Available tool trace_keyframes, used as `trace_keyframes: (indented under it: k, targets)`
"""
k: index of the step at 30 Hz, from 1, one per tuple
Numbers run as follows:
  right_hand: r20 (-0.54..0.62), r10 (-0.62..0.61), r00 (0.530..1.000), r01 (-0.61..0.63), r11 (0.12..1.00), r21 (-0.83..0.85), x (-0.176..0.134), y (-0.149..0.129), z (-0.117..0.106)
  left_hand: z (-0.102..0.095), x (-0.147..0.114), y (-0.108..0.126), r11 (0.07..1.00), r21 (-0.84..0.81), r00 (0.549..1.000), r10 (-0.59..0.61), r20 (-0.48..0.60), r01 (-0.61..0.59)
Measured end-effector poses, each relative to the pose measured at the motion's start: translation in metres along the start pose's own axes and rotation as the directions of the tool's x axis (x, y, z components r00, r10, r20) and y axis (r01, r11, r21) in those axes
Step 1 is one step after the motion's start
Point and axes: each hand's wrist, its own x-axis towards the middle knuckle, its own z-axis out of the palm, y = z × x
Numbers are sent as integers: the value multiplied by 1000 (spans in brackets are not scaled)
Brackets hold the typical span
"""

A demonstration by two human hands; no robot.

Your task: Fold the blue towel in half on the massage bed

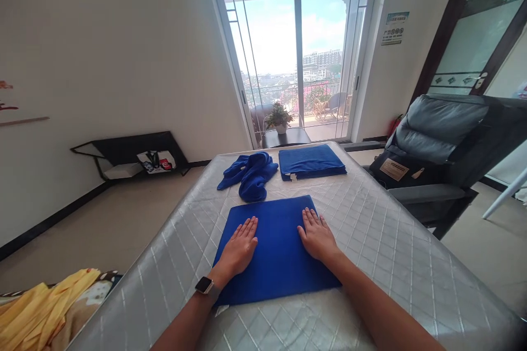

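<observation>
A blue towel (278, 255) lies flat as a smooth rectangle on the quilted silver-grey bed surface (263, 321). My left hand (239, 245) rests palm down on its left part, fingers stretched out and holding nothing. On the right part, near the edge, my right hand (317, 235) also lies flat with its fingers extended. A small white tag pokes out at the towel's near left corner. Beyond it, a crumpled blue towel (255, 175) sits at the left, and a folded stack of blue towels (312, 162) at the right.
A dark recliner (440, 131) with a black bag (397, 170) stands to the right. At the lower left lies yellow cloth (45, 312). Behind the bed are a potted plant (280, 118) and a sliding glass door (297, 55). A black rack (134, 156) stands by the left wall.
</observation>
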Motion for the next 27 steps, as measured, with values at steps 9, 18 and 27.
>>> trace_keyframes:
  k: [9, 18, 27]
  targets:
    - [33, 22, 999, -21, 999, -35, 4, 1, 1, 20, -41, -61, 978, -56, 969, -205, -138, 199]
    - [8, 15, 1000, -14, 995, -102, 5, 0, 2, 24, -39, -60, 984, -56, 974, -175, -141, 168]
    - [-74, -24, 997, 9, 982, -187, -28, -7, 1, 15, -41, -54, 990, -31, 982, -143, -125, 140]
